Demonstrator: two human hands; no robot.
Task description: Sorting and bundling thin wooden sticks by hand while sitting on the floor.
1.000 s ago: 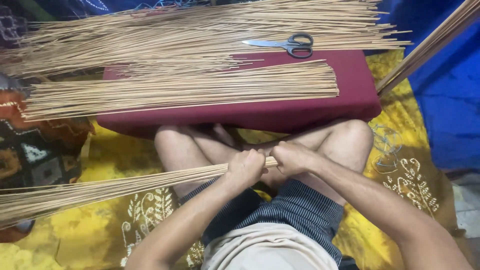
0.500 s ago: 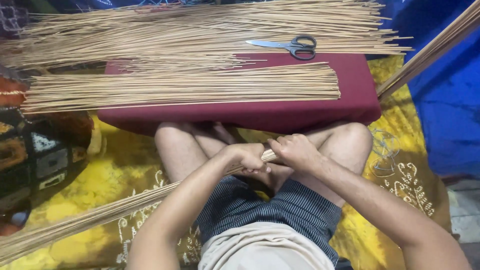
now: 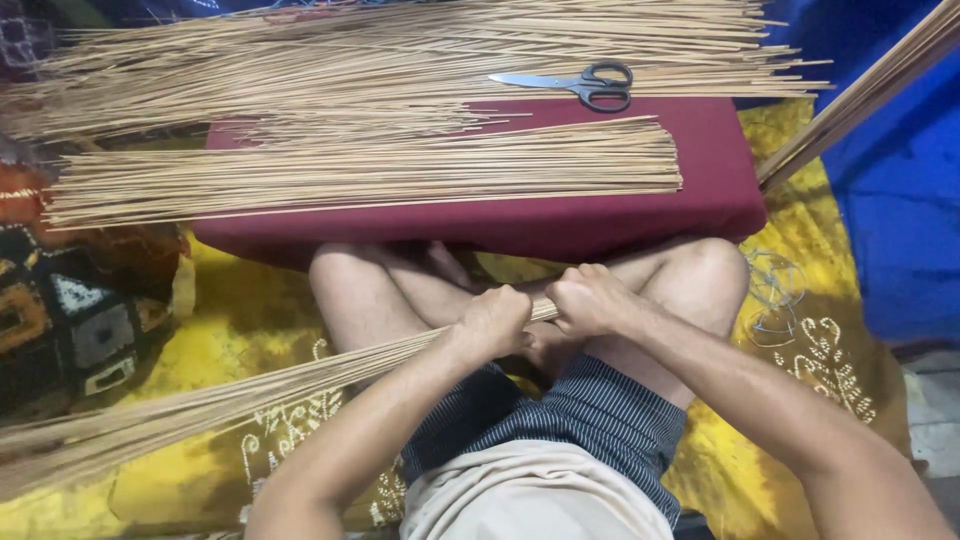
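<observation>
A long bundle of thin tan sticks (image 3: 200, 405) runs from my lap out to the lower left. My left hand (image 3: 492, 322) is closed around it near its right end. My right hand (image 3: 590, 300) grips that same end just beside the left, fingers curled over it. Both hands sit above my crossed legs. Ahead of me a dark red cushion-like table (image 3: 600, 215) carries a flat row of the same sticks (image 3: 370, 172), and a bigger loose heap of sticks (image 3: 400, 55) lies behind it. Black-handled scissors (image 3: 585, 84) rest on that heap.
A yellow patterned cloth (image 3: 810, 370) covers the floor under me. More sticks (image 3: 860, 100) slant in at the upper right against blue fabric (image 3: 900, 220). A dark patterned cushion (image 3: 60, 310) lies at the left. A small loop of thin wire (image 3: 770, 290) sits by my right knee.
The bundle's far end swung down toward the lower left and has come partly back up. Both hands stayed closed on its near end over my lap.
</observation>
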